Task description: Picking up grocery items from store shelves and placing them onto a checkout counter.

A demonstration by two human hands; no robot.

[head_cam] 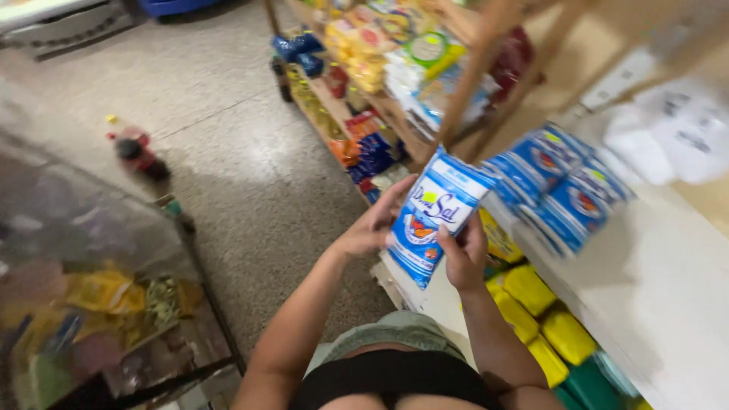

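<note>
I look down on a grey speckled floor (228,152) that fills the aisle, with a white shelf (668,288) running along my right and a wooden rack (486,45) of mixed packets beyond it. On my left a glass case (91,250) holds blurred yellow and green goods; I cannot tell what they are. On the shelf, just beyond my hands, lies a row of blue-and-white bags (562,190), laid overlapping so each front shows. Below the shelf edge, yellow packs (547,319) sit tight side by side, with green ones at the bottom corner. A dark bottle (140,156) with a red cap area stands alone on the floor, well apart from everything else.

Between my hands is one bag (437,216) of the same blue-and-white kind, held up in front of the shelf, tilted with its top toward the rack and its printed face toward me, which suits reading it. My right hand (465,262) has its grip closed on the bag's lower right edge, thumb across the front, fingers behind. My left hand (372,228) closes more loosely on the left edge, fingers reaching up along the side to steady the soft bag so it does not fold.
</note>
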